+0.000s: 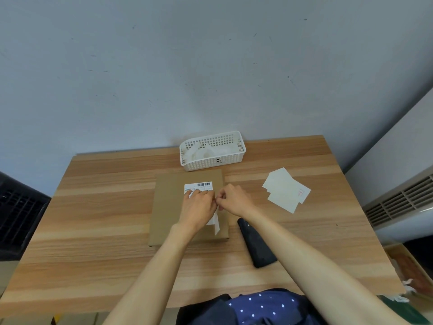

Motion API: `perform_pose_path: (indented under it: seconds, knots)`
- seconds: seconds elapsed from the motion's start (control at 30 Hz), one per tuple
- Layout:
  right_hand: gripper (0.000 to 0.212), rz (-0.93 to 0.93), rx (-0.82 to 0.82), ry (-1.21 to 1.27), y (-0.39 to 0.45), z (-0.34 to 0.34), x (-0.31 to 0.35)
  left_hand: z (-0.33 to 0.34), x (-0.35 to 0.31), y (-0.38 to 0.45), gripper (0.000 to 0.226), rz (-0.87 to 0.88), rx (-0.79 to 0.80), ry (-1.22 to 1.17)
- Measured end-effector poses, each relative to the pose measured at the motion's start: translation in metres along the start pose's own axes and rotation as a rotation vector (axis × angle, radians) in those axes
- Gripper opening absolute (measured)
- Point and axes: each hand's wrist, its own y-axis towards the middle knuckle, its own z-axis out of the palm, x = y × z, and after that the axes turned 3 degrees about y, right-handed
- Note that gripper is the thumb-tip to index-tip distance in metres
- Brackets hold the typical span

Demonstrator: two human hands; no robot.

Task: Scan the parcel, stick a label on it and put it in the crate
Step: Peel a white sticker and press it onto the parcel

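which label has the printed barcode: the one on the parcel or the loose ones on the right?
The label on the cardboard parcel, under the left hand. The loose labels look blank, without a barcode.

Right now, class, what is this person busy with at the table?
A person sits at a wooden table with a flat cardboard parcel lying in front of them. The left hand rests on the parcel's barcode label, while the right hand pinches a white strip, seemingly backing paper, beside it. A black scanner lies to the right of the parcel and a few loose labels lie further right. A white basket stands behind the parcel, which is not yet in any crate.
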Motion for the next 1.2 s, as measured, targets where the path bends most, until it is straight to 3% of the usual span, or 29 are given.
perform_pose_path:
  seconds: [0.23, 0.4, 0.93, 1.2]
  knots:
    - [0.017, -0.041, 0.021, 0.111, 0.004, -0.007, -0.007, 0.004, 0.007, -0.001, 0.022, 0.021, -0.016, -0.176]
    - [0.016, -0.066, 0.071, 0.137, 0.006, -0.013, -0.011, 0.004, 0.015, 0.003, 0.022, 0.074, 0.095, -0.285]
    - [0.010, -0.065, 0.108, 0.258, 0.007, -0.018, -0.018, 0.001, 0.013, 0.000, 0.025, 0.090, 0.139, -0.350]
    - [0.008, -0.125, 0.124, 0.158, 0.008, -0.014, -0.020, -0.004, 0.019, 0.008, 0.029, 0.017, 0.352, -0.537]
